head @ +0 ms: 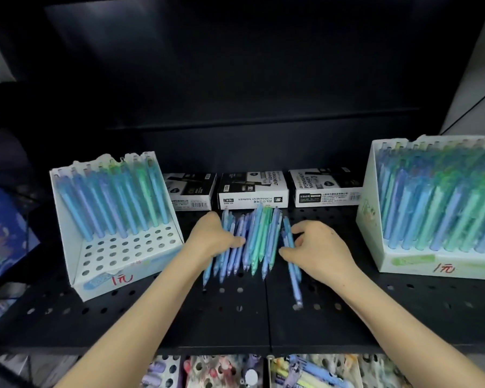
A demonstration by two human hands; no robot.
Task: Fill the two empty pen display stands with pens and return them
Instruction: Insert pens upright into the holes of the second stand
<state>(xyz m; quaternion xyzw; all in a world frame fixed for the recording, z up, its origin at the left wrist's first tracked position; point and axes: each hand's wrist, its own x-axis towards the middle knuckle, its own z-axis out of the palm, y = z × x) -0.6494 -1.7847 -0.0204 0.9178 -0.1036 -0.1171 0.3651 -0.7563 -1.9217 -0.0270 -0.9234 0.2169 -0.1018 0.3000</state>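
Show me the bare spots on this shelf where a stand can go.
Bare shelf runs along the front edge: in front of the right stand, and between the forearms below the loose pens. The middle is crowded: pens in the left hand and right hand, marker boxes behind, left stand beside.

The scene is dim, and the top half is close to black: the back panel (235, 79) shows only a faint grey sheen at upper left. Light seems to come from the viewer's side, so the white left stand (76, 247), right stand (375, 219) and boxes (252, 197) are brightest, without hard glare. The left hand (213, 236) and right hand (319, 247) are evenly lit; shadow under them merges with the black shelf (235, 317). The centre is sharpest: print on the boxes is readable and the loose pens (259, 239) are slightly soft. Pens in the right stand smear into blue-green blur. The wide lens bends the edges, tilting the right stand outward, and the goods (305, 371) along the bottom edge are out of focus.
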